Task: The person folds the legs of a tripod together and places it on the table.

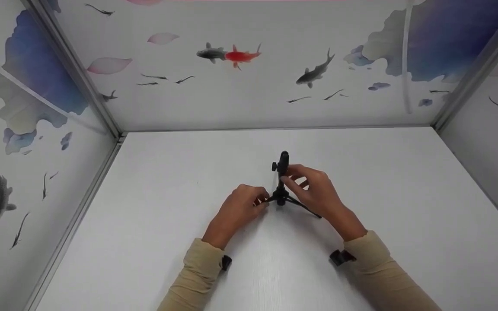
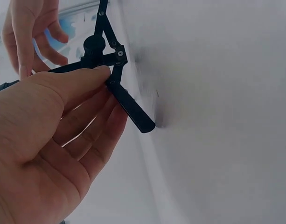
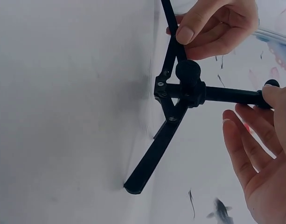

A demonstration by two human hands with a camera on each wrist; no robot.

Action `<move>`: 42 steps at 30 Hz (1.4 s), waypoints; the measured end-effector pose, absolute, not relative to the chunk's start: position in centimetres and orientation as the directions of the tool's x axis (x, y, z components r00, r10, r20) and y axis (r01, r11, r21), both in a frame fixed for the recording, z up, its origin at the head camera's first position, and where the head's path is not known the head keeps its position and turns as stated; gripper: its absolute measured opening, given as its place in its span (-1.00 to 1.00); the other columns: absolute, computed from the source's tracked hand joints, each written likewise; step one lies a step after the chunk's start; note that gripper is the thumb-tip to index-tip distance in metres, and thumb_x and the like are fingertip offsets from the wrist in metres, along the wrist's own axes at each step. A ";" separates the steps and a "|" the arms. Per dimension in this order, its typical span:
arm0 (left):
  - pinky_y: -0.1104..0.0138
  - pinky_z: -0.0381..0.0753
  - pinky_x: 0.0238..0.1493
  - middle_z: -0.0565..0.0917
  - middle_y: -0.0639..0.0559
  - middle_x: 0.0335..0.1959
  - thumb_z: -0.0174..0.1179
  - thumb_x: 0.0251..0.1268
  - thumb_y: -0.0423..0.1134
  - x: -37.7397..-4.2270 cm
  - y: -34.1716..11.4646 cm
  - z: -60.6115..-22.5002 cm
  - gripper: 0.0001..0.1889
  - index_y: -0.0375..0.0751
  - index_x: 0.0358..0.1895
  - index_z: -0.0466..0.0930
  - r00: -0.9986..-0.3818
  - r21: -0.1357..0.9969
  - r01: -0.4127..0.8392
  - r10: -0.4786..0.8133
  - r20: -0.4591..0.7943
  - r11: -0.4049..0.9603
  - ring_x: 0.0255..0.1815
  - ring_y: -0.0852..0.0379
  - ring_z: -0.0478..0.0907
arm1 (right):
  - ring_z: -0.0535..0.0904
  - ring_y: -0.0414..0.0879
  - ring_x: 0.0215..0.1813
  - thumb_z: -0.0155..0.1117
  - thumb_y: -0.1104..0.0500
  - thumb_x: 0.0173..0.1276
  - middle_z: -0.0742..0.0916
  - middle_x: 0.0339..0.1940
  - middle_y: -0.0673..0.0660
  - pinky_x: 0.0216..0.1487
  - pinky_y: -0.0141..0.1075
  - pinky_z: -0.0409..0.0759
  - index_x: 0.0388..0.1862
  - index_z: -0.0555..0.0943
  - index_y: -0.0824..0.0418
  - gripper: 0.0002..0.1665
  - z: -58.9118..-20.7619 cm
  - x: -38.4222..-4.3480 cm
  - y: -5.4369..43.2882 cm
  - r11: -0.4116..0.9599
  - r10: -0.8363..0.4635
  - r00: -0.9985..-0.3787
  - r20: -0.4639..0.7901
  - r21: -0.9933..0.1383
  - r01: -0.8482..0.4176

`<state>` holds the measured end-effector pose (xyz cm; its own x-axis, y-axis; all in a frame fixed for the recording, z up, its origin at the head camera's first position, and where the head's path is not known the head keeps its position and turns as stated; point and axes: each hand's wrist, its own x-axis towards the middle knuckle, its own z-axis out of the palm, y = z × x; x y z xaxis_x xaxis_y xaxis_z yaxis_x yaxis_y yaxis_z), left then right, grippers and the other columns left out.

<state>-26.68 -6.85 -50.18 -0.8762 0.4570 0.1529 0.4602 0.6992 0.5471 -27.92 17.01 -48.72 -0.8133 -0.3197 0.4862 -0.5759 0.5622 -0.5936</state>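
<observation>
A small black tripod (image 1: 281,194) stands upright near the middle of the table, its legs spread. My left hand (image 1: 240,204) pinches one leg between thumb and fingers, at the tripod's left side. Up on the center column (image 3: 231,95), my right hand (image 1: 318,190) grips just below the head (image 1: 284,162) with thumb and fingertips. In the right wrist view, a free leg (image 3: 149,156) slants down to the tabletop. A round knob (image 3: 188,71) sticks out by the hub where the leg braces meet. The left hand's fingers partly hide the leg they hold.
White tabletop (image 1: 154,172) surrounds the tripod. Printed panels with fish and blue shapes form a back wall (image 1: 266,103) and side walls, joined by grey metal posts (image 1: 76,65). Small black wrist cameras (image 1: 342,257) sit at both sleeve cuffs.
</observation>
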 end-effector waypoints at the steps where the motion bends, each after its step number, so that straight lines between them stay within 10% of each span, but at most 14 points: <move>1: 0.29 0.77 -0.09 0.88 0.04 -0.17 0.43 0.45 -0.32 -26.7 -6.7 -50.2 -0.88 -0.13 -0.03 0.86 -0.878 0.541 0.458 0.454 0.153 0.705 -0.17 0.19 0.79 | 0.84 -0.13 -0.05 0.38 -0.01 0.61 0.89 0.00 -0.06 -0.19 -0.21 0.81 0.22 0.75 0.03 -0.69 -48.7 -27.9 17.0 0.561 -0.312 -0.817 0.484 -0.600 -0.570; 42: 0.33 0.62 -0.37 0.84 0.18 -0.38 0.48 0.40 -0.19 -26.1 -4.6 -50.4 -0.95 0.03 -0.21 0.93 -0.901 0.389 0.420 0.326 0.284 0.820 -0.36 0.22 0.70 | 0.84 -0.15 0.01 0.35 0.07 0.64 0.88 0.02 -0.04 -0.22 -0.20 0.81 0.17 0.78 0.04 -0.75 -48.9 -27.8 16.9 0.545 -0.322 -0.801 0.505 -0.593 -0.593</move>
